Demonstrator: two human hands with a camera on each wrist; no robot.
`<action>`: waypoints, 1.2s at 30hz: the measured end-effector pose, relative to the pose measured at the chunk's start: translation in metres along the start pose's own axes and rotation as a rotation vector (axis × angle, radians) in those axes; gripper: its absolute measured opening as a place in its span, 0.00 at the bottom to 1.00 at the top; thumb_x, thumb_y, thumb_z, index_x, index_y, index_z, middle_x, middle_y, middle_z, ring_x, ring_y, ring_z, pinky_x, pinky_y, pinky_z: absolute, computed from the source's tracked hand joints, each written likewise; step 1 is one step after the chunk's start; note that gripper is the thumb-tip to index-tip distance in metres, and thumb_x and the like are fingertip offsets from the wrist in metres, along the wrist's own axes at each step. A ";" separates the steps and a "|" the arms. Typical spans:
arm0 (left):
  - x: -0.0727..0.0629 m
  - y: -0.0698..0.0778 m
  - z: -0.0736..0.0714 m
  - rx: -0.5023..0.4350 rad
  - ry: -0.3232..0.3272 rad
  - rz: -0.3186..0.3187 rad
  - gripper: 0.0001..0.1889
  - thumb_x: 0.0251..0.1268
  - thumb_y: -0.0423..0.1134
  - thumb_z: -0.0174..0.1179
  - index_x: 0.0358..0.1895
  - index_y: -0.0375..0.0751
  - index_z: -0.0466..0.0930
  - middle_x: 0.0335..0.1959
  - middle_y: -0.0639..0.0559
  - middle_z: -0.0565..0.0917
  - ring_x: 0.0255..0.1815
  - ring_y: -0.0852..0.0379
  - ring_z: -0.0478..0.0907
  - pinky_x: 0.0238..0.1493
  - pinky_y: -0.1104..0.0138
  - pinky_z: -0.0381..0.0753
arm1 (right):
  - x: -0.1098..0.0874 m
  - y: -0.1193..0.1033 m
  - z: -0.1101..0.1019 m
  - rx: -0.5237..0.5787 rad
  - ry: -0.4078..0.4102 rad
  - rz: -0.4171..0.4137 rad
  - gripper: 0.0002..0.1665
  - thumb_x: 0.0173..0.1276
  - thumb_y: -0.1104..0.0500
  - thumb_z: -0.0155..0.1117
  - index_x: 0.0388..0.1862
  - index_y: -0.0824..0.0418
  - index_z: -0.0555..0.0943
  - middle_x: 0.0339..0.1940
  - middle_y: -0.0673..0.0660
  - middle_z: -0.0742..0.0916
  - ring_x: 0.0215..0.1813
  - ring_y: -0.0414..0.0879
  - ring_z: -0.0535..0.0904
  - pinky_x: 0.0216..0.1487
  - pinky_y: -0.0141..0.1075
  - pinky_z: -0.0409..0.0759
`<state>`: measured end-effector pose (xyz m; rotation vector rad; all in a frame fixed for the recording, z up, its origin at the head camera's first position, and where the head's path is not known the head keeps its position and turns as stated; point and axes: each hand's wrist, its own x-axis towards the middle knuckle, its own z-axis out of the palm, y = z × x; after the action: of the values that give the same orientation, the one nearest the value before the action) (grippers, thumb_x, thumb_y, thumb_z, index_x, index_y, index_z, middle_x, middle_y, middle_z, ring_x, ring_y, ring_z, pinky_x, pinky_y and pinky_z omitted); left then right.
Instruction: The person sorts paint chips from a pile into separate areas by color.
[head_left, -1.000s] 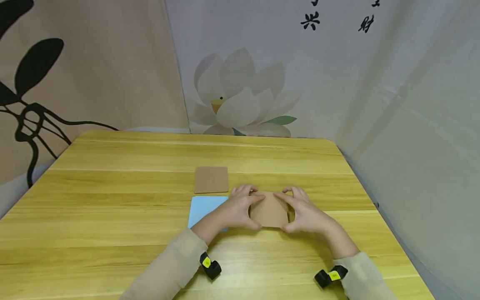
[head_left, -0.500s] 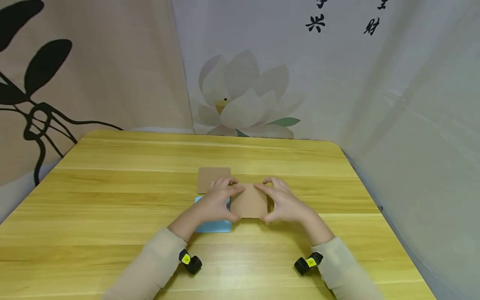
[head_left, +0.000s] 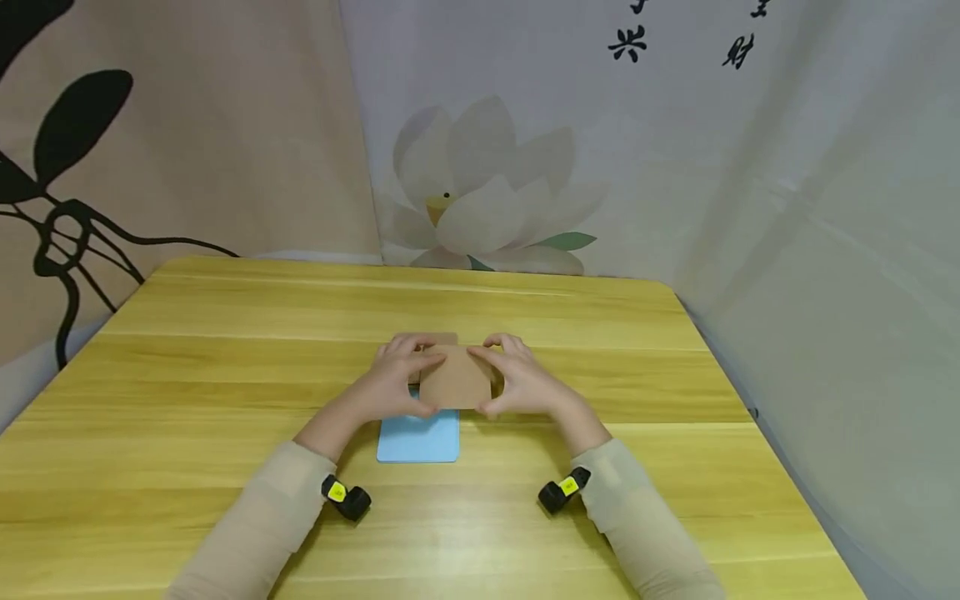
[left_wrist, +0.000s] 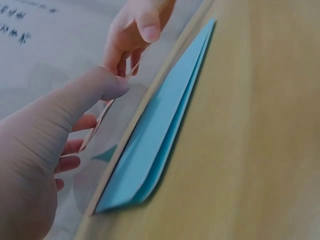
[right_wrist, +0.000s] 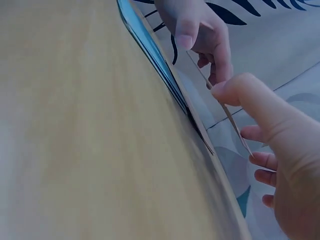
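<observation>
A square brown card (head_left: 454, 377) hangs above the table between both hands. My left hand (head_left: 390, 382) pinches its left side between thumb and fingers, and my right hand (head_left: 527, 382) pinches its right side the same way. In the wrist views the held card (right_wrist: 231, 120) appears nearly edge-on, apart from the tabletop. Just under and in front of it lie blue square cards (head_left: 418, 439), which show at least two layers in the left wrist view. Behind them rests another brown card (head_left: 444, 338), mostly covered by my left hand and the held card.
The wooden table (head_left: 225, 400) extends around the cards on every side. Behind it hangs a pale curtain (head_left: 637, 167) with a printed flower and dark characters. A black camera (head_left: 349, 501) is strapped to the left sleeve, and another camera (head_left: 561, 492) to the right.
Both hands have carried the brown card left and away from the body, from beside the blue cards to over their far part. The brown card lying behind is now largely covered.
</observation>
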<state>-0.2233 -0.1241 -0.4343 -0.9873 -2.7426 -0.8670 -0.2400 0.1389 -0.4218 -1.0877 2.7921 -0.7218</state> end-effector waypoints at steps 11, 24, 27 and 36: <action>-0.001 -0.035 -0.010 -0.071 0.002 -0.059 0.41 0.44 0.48 0.74 0.66 0.38 0.72 0.69 0.41 0.63 0.67 0.40 0.54 0.62 0.42 0.48 | 0.039 0.006 0.013 0.045 -0.023 -0.003 0.52 0.48 0.46 0.74 0.73 0.54 0.65 0.64 0.56 0.65 0.64 0.51 0.57 0.62 0.50 0.59; -0.001 -0.060 -0.016 -0.102 -0.007 -0.143 0.40 0.47 0.47 0.73 0.66 0.38 0.71 0.70 0.42 0.61 0.69 0.40 0.51 0.63 0.42 0.48 | 0.071 0.005 0.021 0.039 -0.084 0.047 0.50 0.51 0.45 0.74 0.73 0.51 0.66 0.67 0.56 0.65 0.69 0.51 0.55 0.66 0.48 0.56; -0.002 -0.064 -0.016 -0.088 -0.013 -0.147 0.40 0.48 0.48 0.73 0.66 0.38 0.71 0.70 0.41 0.62 0.69 0.40 0.51 0.63 0.42 0.48 | 0.075 0.004 0.022 0.033 -0.095 0.057 0.49 0.52 0.45 0.74 0.72 0.51 0.66 0.68 0.56 0.66 0.69 0.51 0.56 0.66 0.48 0.55; -0.001 -0.069 -0.014 -0.079 -0.027 -0.162 0.39 0.49 0.49 0.71 0.66 0.39 0.72 0.71 0.41 0.62 0.69 0.41 0.52 0.63 0.42 0.49 | 0.075 0.005 0.024 0.017 -0.100 0.072 0.48 0.54 0.44 0.73 0.72 0.52 0.66 0.69 0.56 0.66 0.70 0.52 0.55 0.68 0.47 0.54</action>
<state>-0.2658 -0.1759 -0.4564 -0.8029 -2.8634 -1.0001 -0.2941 0.0834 -0.4367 -0.9863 2.7205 -0.6639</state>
